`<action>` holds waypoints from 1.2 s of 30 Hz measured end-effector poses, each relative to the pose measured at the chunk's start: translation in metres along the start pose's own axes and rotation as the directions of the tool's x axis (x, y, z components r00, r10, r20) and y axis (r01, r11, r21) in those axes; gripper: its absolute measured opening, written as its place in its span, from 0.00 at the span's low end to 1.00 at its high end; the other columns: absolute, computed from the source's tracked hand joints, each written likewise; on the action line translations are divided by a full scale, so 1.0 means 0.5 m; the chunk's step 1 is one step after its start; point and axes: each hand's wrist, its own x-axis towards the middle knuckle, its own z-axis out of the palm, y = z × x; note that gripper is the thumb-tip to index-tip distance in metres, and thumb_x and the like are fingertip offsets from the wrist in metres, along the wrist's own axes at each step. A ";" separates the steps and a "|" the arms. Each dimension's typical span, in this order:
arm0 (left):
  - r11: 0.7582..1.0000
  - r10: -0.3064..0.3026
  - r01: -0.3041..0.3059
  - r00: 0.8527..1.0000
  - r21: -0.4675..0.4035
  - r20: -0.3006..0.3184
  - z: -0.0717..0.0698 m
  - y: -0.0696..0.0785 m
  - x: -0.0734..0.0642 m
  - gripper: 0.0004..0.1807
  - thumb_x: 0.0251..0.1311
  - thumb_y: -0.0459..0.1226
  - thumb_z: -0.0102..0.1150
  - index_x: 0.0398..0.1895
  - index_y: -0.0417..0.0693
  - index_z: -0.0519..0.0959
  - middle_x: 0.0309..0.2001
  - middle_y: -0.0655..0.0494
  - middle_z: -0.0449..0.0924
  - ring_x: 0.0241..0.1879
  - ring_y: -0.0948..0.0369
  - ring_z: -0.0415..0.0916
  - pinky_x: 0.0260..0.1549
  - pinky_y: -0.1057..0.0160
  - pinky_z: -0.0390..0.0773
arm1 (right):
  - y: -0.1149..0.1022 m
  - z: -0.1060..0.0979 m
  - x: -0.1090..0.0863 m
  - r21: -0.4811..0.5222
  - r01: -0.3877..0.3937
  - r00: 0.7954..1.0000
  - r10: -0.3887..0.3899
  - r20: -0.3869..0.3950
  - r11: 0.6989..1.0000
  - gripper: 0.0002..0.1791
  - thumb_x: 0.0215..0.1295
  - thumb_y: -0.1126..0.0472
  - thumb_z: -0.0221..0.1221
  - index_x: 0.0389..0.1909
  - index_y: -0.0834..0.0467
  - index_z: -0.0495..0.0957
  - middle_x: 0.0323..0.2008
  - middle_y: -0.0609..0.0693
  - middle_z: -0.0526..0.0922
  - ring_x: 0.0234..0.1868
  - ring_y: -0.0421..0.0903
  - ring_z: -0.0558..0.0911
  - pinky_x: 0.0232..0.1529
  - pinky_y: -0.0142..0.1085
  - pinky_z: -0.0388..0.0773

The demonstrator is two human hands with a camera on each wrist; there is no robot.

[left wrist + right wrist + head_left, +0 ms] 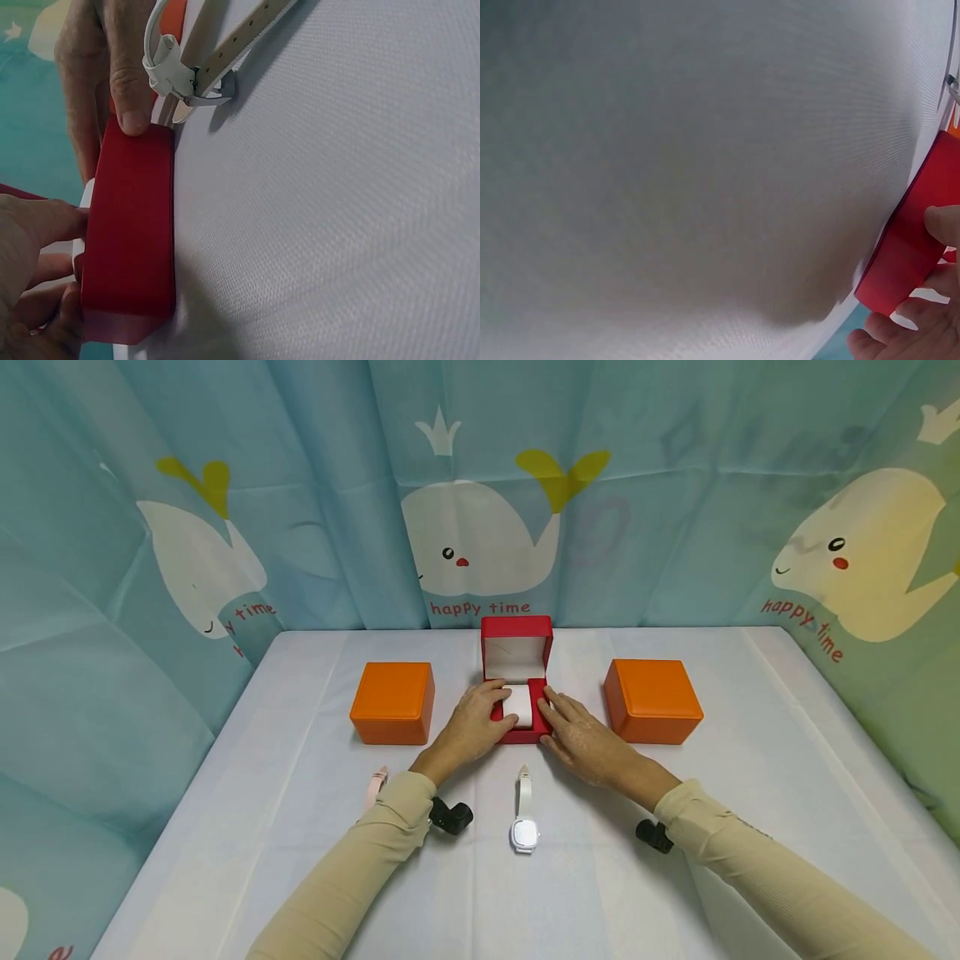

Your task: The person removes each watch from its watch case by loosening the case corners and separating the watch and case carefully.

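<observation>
A red watch box (517, 737) with its lid raised stands in the middle of the table, a white watch cushion (519, 703) inside it. My left hand (470, 720) reaches over the left rim and pinches the cushion between thumb and fingers. At the box's right front corner, my right hand (588, 742) holds the box; its thumb (943, 223) lies on the front face and its fingers lie along the side. Nearer to me lies a white wristwatch (524, 833), strap stretched toward the box. A pink watch strap (377, 787) shows partly behind my left forearm.
Closed orange boxes stand on both sides, one on the left (392, 703) and one on the right (652, 702). A white cloth (585, 893) covers the table. Behind it hangs a blue curtain (330, 560) with printed whales.
</observation>
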 end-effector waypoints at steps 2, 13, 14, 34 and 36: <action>1.000 0.003 -0.003 1.000 0.003 0.001 -0.001 0.001 0.000 0.24 0.63 0.34 0.67 0.60 0.29 0.78 0.66 0.38 0.72 0.66 0.42 0.68 0.69 0.46 0.60 | 0.000 0.000 0.000 0.000 0.000 1.000 0.000 -0.002 1.000 0.34 0.75 0.59 0.59 0.72 0.74 0.62 0.75 0.69 0.55 0.71 0.67 0.62 0.69 0.55 0.62; 0.999 -0.048 0.048 0.999 0.006 0.013 0.001 0.008 -0.006 0.26 0.66 0.39 0.63 0.64 0.33 0.76 0.69 0.41 0.69 0.69 0.45 0.64 0.69 0.48 0.61 | 0.005 0.000 -0.003 0.021 -0.048 0.998 0.048 0.045 0.999 0.40 0.72 0.54 0.62 0.75 0.70 0.58 0.78 0.66 0.51 0.73 0.66 0.58 0.70 0.56 0.60; 0.999 -0.051 0.051 0.999 0.002 0.013 0.000 0.010 -0.008 0.27 0.67 0.40 0.63 0.64 0.33 0.75 0.69 0.42 0.68 0.69 0.46 0.64 0.69 0.48 0.61 | 0.005 0.000 -0.003 0.020 -0.058 0.997 0.057 0.045 0.998 0.40 0.71 0.53 0.62 0.75 0.69 0.60 0.77 0.65 0.51 0.73 0.65 0.58 0.69 0.57 0.61; 0.987 -0.158 0.152 0.977 -0.054 -0.140 -0.010 0.017 -0.061 0.44 0.59 0.46 0.70 0.74 0.39 0.61 0.66 0.43 0.67 0.63 0.49 0.65 0.63 0.48 0.69 | 0.003 -0.113 0.080 -0.024 0.133 0.865 -0.127 -0.486 0.991 0.17 0.65 0.64 0.59 0.53 0.65 0.75 0.45 0.59 0.69 0.45 0.55 0.69 0.41 0.44 0.70; 0.978 -0.197 0.186 0.972 -0.090 -0.126 -0.007 0.011 -0.060 0.52 0.55 0.48 0.74 0.77 0.39 0.55 0.69 0.42 0.64 0.66 0.48 0.63 0.64 0.47 0.68 | 0.004 -0.122 0.092 -0.034 0.129 0.867 -0.130 -0.482 0.991 0.21 0.66 0.63 0.60 0.57 0.66 0.72 0.52 0.62 0.68 0.51 0.59 0.68 0.48 0.48 0.70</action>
